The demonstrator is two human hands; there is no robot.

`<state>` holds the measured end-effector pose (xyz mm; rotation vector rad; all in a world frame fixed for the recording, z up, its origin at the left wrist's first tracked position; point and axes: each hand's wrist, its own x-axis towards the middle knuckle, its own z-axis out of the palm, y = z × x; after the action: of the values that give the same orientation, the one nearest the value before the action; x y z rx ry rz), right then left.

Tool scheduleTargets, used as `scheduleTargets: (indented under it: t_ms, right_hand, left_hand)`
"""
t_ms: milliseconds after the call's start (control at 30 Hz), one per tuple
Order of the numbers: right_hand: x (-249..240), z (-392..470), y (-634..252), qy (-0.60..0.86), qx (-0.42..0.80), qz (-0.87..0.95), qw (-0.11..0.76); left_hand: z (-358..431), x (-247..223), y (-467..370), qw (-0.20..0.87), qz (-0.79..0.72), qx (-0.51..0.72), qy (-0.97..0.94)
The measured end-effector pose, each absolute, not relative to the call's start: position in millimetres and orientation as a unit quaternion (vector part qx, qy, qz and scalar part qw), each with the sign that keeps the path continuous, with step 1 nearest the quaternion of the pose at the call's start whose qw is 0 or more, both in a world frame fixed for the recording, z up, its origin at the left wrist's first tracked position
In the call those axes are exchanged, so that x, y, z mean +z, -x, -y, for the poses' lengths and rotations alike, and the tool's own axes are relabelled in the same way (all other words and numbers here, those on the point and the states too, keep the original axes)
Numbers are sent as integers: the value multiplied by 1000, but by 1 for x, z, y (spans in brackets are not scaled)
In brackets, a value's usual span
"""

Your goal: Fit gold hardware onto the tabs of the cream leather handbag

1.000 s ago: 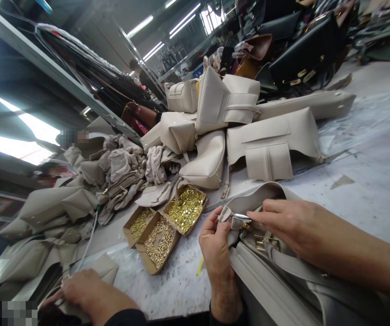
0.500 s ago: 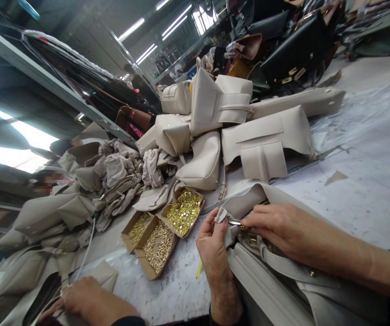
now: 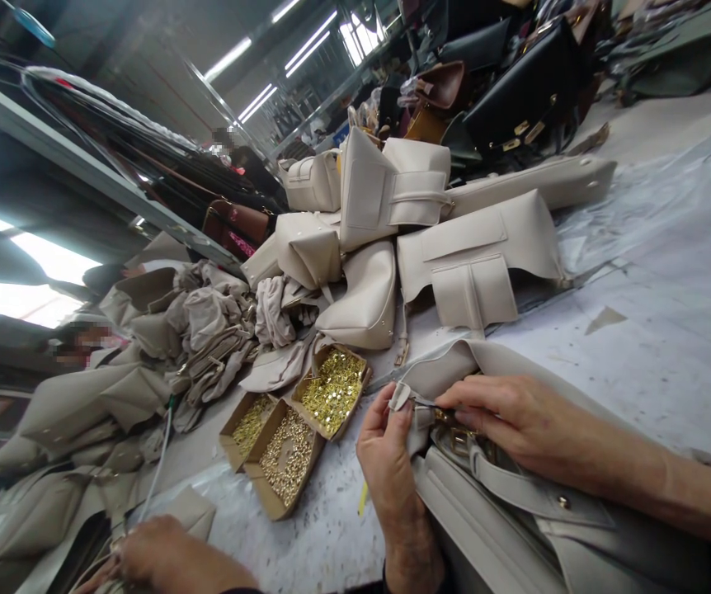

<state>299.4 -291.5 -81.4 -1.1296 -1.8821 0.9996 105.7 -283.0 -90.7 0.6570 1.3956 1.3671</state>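
Note:
My left hand (image 3: 386,462) pinches the tip of a pale grey-beige strap (image 3: 401,397) between thumb and fingers. My right hand (image 3: 495,408) is closed around a thin metal tool (image 3: 425,403), whose narrow end points at the strap just beside my left fingertips. What kind of tool it is cannot be made out, as most of it is hidden in the fingers. Under both hands lies a pale grey-beige handbag (image 3: 479,520), with gold-coloured hardware (image 3: 459,441) partly covered by my right hand.
Left of my hands stand cardboard trays of gold-coloured small fittings (image 3: 284,458) and shiny gold pieces (image 3: 332,388). Similar beige bags (image 3: 476,247) are heaped behind. At lower left, a co-worker's hand (image 3: 163,551) works on another bag. Dark bags (image 3: 516,91) stand at the back.
The view has shifted slightly. My left hand keeps its pinch on the strap. The tool in my right hand has turned a little and shows less shine.

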Motion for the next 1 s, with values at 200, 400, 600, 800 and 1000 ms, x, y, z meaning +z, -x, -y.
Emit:
scheduleTargets:
  t_ms: [200, 400, 600, 800, 1000]
  right_hand:
    - [-75, 288, -302, 448, 425, 714, 330]
    - [-76, 289, -303, 435, 471, 691, 334]
    - [-71, 298, -300, 438, 622, 568, 314]
    - [-75, 309, -294, 438, 690, 486, 309]
    - [-80, 316, -288, 439, 561, 583, 391]
  left_hand:
    - [285, -88, -108, 509, -585, 569, -274]
    - [285, -84, -111, 502, -586, 583, -254]
    - [287, -80, -117, 510, -585, 590, -222]
    - [293, -86, -117, 508, -579, 595, -228]
    - [295, -89, -115, 509, -577, 589, -246]
